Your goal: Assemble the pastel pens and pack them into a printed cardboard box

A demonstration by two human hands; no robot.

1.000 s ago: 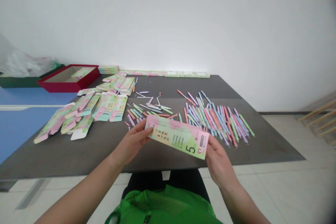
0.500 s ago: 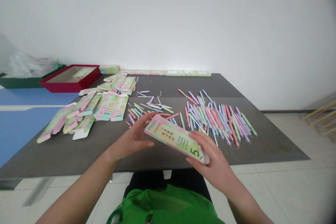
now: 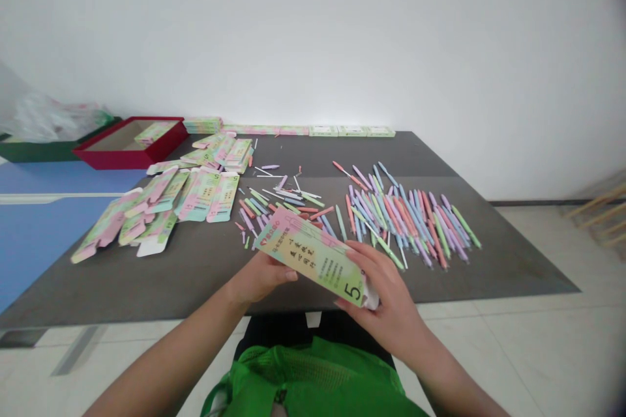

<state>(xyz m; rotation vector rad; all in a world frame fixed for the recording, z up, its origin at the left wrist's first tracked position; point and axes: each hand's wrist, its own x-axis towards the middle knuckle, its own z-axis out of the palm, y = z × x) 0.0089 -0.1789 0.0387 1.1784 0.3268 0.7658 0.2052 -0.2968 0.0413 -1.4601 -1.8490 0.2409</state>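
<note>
A pastel pink, yellow and green pen box [image 3: 313, 259] with a big "5" is held above the table's front edge, slanting down to the right. My right hand [image 3: 388, 296] is closed around its right end, where white flaps stick out. At the left end, my left hand [image 3: 264, 279] holds the box from below; the thumb shows along the lower edge and the fingers are hidden behind the card. Past the box lies a spread of coloured pens [image 3: 405, 218] on the right. A smaller heap of pens and thin white refills [image 3: 288, 194] lies at centre.
Flat and part-folded boxes [image 3: 200, 192] cover the table's left side. A red tray [image 3: 124, 158] with boxes inside stands at the far left, beside a green tray [image 3: 53, 150] with a plastic bag. Finished-looking boxes [image 3: 337, 131] line the wall edge.
The box has come slightly left and nearer, its printed face turned more toward me. My left hand has moved from open beside the box to behind its left end.
</note>
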